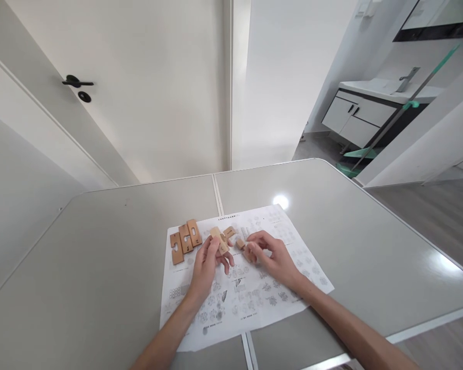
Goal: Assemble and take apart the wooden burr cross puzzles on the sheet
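My left hand holds a light wooden piece between thumb and fingers, above a printed paper sheet. To the right, my right hand is curled with thumb and index finger close together, beside a small wooden block; whether anything is between the fingertips is too small to tell. Another small wooden piece lies just beyond the held one. At the sheet's upper left, notched and slotted wooden pieces with handwritten numbers lie side by side: one at the left, a middle one and a right one.
The sheet lies across the seam of a grey table with a pale edge. Beyond the table stand a door with a black handle and a white wall. A washbasin cabinet and a green-ended pole are at the upper right.
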Available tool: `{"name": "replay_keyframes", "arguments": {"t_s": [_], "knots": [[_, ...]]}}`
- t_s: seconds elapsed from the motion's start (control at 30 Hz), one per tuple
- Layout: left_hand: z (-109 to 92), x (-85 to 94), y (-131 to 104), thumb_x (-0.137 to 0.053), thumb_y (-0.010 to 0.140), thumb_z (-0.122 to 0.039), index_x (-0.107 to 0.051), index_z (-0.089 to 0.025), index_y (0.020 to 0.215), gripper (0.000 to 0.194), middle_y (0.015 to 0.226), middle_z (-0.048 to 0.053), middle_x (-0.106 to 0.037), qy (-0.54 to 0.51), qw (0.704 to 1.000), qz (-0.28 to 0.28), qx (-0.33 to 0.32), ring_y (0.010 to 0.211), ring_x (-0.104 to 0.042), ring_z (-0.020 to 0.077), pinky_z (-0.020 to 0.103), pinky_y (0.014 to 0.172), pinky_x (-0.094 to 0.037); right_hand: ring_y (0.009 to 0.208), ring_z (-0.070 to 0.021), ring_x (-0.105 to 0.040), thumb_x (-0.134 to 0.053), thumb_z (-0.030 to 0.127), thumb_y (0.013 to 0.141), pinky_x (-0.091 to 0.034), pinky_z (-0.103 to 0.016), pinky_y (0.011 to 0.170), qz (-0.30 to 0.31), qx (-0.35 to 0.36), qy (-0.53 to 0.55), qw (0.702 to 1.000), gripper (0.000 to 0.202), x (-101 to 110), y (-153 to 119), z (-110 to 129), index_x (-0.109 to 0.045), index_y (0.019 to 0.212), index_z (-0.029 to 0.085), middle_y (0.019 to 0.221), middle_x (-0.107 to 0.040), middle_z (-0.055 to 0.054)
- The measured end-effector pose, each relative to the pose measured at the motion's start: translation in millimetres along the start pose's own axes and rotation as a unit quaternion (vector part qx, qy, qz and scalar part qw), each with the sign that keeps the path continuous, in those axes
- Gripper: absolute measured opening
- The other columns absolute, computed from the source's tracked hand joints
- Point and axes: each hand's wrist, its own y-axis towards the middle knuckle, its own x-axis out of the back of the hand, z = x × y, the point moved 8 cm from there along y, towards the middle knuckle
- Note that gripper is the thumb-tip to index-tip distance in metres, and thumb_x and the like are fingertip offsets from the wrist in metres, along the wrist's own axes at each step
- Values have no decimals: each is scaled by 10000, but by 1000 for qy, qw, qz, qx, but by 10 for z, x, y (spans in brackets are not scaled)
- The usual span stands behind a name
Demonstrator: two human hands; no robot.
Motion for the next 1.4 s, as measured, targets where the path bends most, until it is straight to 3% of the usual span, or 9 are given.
{"name": "replay_keyframes", "arguments": {"t_s": [0.13,0.3,0.47,0.57,0.83,1.07,1.23,1.4], "knots": [[10,-27,-3,-571,957,-611,-545,-208,960,404,956,38,-671,-5,1000,11,15,486,-595,105,255,420,-459,715,-212,-606,-524,491,1033,-466,-333,604,-50,-18,-89,995,264,126,48,-72,-621,991,249,883,-700,-61],[4,-18,-7,-527,1005,-571,-485,-218,872,379,775,-35,-604,3,1000,25,9,417,-455,52,229,454,-406,804,-230,-591,-626,442,976,-480,-353,671,32,44,-200,978,203,1,64,5,-585,1048,257,967,-650,-68],[-2,-21,-13,-528,1007,-566,-483,-226,888,363,717,-57,-524,7,999,33,8,450,-327,59,221,459,-377,839,-251,-594,-665,335,956,-487,-362,686,84,119,-267,953,131,-121,30,54,-581,1004,247,974,-641,-83],[-4,-33,-17,-501,1021,-561,-471,-227,878,365,701,-69,-476,31,999,39,4,463,-269,62,216,466,-364,882,-254,-611,-585,292,1013,-508,-366,722,83,126,-261,954,74,-108,28,16,-604,1062,240,1010,-656,-90],[46,-99,-52,-493,1018,-573,-431,-233,854,383,681,-83,-329,106,992,67,4,518,-257,85,214,474,-298,733,-198,-577,-526,406,1056,-483,-315,642,22,18,-146,989,214,91,71,-46,-659,1081,239,934,-706,-51],[66,-93,-72,-493,1017,-566,-462,-224,858,378,690,-76,-333,182,982,58,-7,565,-297,98,224,520,-298,743,-193,-572,-507,386,1058,-489,-315,658,32,52,-119,991,240,82,51,101,-657,1178,243,917,-676,-48],[28,-113,-92,-482,1019,-562,-562,-218,1060,356,680,-70,-379,249,967,57,-21,580,-328,115,239,542,-286,719,-186,-567,-533,342,1039,-483,-312,639,26,73,-151,985,166,84,9,112,-594,1154,239,925,-676,-47],[11,-108,-106,-497,1011,-562,-480,-240,1261,408,644,-87,-393,232,972,37,-25,560,-325,126,236,543,-283,683,-177,-574,-568,339,1023,-475,-300,603,19,93,-178,979,134,87,-13,109,-568,1110,237,871,-681,-33]]}}
